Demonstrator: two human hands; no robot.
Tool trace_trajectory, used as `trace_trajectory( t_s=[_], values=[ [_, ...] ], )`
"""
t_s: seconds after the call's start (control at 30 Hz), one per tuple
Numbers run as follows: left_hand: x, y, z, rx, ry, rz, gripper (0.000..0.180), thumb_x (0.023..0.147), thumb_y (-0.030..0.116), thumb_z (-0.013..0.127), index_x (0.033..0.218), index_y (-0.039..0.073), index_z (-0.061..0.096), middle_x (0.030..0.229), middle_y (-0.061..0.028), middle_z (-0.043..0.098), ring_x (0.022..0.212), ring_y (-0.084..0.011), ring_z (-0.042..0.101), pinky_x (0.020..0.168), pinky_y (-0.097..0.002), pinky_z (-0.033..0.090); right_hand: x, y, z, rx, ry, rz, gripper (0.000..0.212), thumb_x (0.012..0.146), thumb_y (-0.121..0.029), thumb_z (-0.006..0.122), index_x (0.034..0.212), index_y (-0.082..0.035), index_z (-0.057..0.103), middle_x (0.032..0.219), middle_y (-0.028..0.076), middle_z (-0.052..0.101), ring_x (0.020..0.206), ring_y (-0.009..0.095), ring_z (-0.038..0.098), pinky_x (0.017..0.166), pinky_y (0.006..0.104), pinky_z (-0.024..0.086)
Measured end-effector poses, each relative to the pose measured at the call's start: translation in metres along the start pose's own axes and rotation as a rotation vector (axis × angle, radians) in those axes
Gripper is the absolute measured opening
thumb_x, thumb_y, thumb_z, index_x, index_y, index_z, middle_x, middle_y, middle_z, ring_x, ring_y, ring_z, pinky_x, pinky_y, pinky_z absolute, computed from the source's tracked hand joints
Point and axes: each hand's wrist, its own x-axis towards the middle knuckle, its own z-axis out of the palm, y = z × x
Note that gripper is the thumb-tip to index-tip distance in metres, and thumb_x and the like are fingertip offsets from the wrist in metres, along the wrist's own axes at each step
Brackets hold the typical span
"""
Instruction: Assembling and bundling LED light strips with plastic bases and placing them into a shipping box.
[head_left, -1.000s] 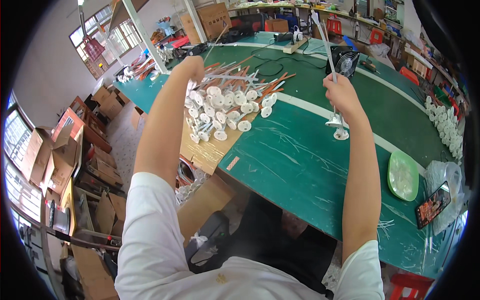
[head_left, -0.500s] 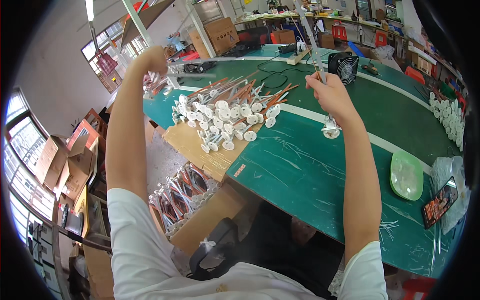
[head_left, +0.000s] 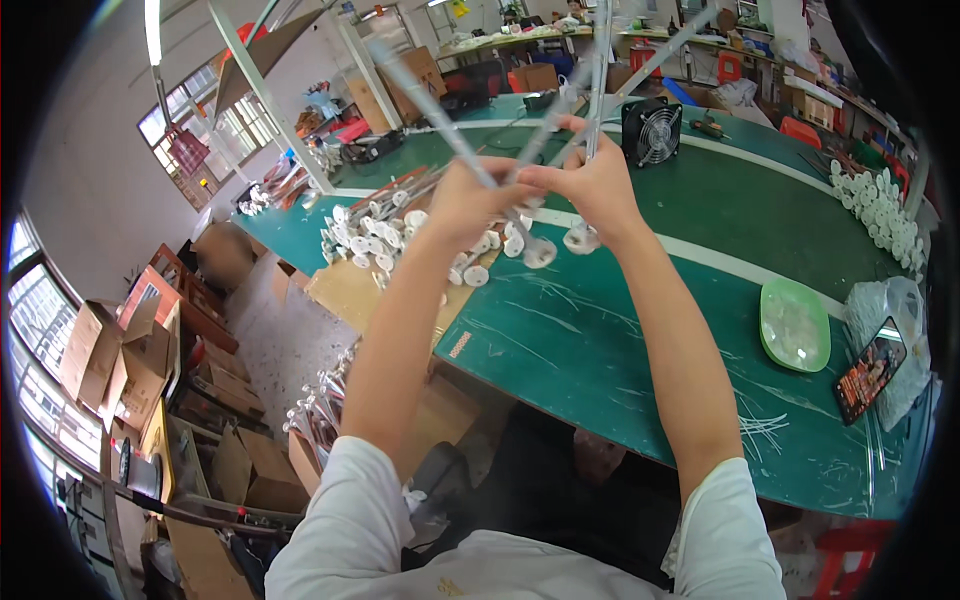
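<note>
My two hands meet above the green table (head_left: pixel 560 320). My left hand (head_left: pixel 475 205) is closed round light-coloured rods with white disc ends (head_left: pixel 540 252), smeared by motion. My right hand (head_left: pixel 595 185) grips similar rods (head_left: pixel 600 80) that point upward, and a white disc end (head_left: pixel 580 238) hangs below its palm. Its thumb reaches towards the left hand's fingers. Behind my left hand lies a pile of rods with white disc ends (head_left: pixel 365 240), partly on a cardboard sheet (head_left: pixel 345 295). How many rods each hand holds is unclear.
A light green tray (head_left: pixel 795 325), a phone (head_left: pixel 870 372) and a clear plastic bag (head_left: pixel 890 300) lie at the right. Thin white strips (head_left: pixel 765 430) lie near the front edge. Behind my right hand stands a black fan (head_left: pixel 652 132). More rods fill a box (head_left: pixel 320 400) below the table.
My left hand has come from the far left to the middle and now meets my right hand. The rods in both hands now stand close together and fan upward. The view has shifted slightly.
</note>
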Motion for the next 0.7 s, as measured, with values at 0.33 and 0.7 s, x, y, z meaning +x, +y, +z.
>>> trace_trajectory(
  t_s=[0.33, 0.7],
  values=[
    [0.03, -0.048, 0.089, 0.277, -0.09, 0.048, 0.02, 0.074, 0.016, 0.073, 0.081, -0.002, 0.067, 0.071, -0.0156, 0.066, 0.071, -0.0251, 0.066, 0.065, -0.0351, 0.05, 0.019, 0.059, -0.036, -0.409, 0.162, 0.244, 0.04, 0.065, -0.039, 0.078, 0.079, -0.003, 0.069, 0.079, 0.013, 0.068, 0.072, 0.024, 0.068, 0.068, 0.0351, 0.053],
    [0.027, -0.072, 0.097, 0.375, -0.365, 0.221, 0.029, 0.078, 0.017, 0.069, 0.099, -0.002, 0.067, 0.093, -0.0171, 0.07, 0.089, -0.0284, 0.067, 0.078, -0.0362, 0.052, 0.021, 0.092, -0.042, -0.499, 0.224, 0.146, 0.027, 0.088, -0.024, 0.053, 0.093, 0.001, 0.061, 0.08, 0.019, 0.065, 0.077, 0.036, 0.063, 0.073, 0.0424, 0.047]
  ],
)
